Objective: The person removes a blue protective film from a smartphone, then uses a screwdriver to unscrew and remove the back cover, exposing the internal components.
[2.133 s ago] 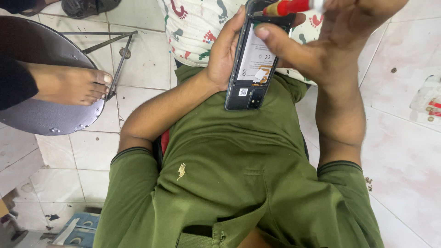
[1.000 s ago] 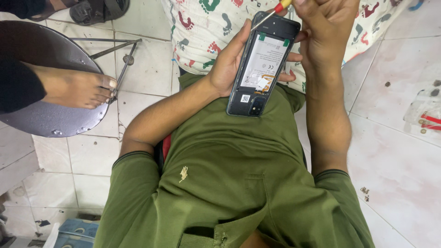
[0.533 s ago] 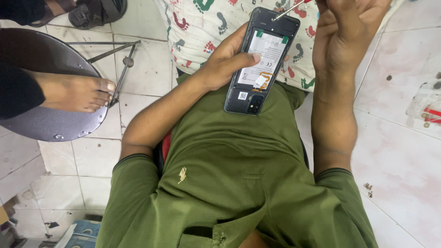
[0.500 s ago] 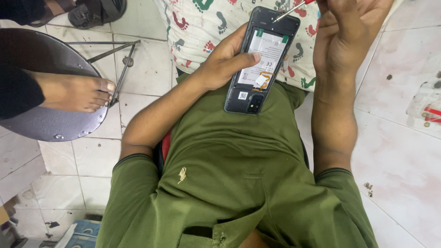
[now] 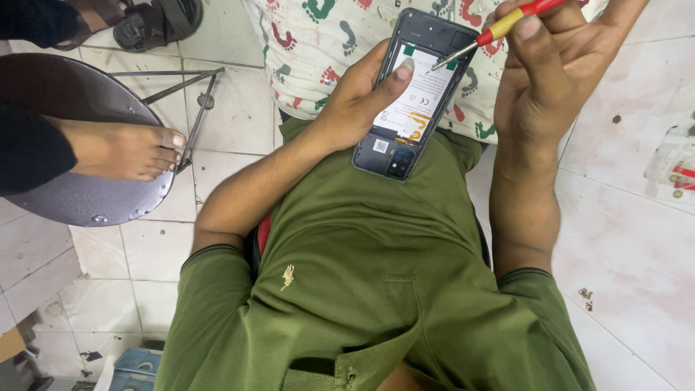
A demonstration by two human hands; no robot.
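Observation:
My left hand (image 5: 358, 101) holds an opened dark phone (image 5: 416, 98) with its back cover off, the white battery label showing, and my thumb rests on the battery. My right hand (image 5: 554, 69) grips a small screwdriver (image 5: 499, 27) with a red and yellow handle. Its metal tip touches the upper part of the phone's back. Both hands hover over my lap, which is covered by a green shirt and white shorts printed with coloured footprints (image 5: 318, 43).
A round dark metal stool (image 5: 94, 203) stands at the left with another person's bare foot (image 5: 119, 148) on it. A sandalled foot (image 5: 145, 22) is at the top left. White tiled floor surrounds me; small items lie at the right edge (image 5: 673, 156).
The phone and both hands have shifted slightly within the view. The screwdriver tip now rests on the phone's upper back, where earlier it was off the top edge.

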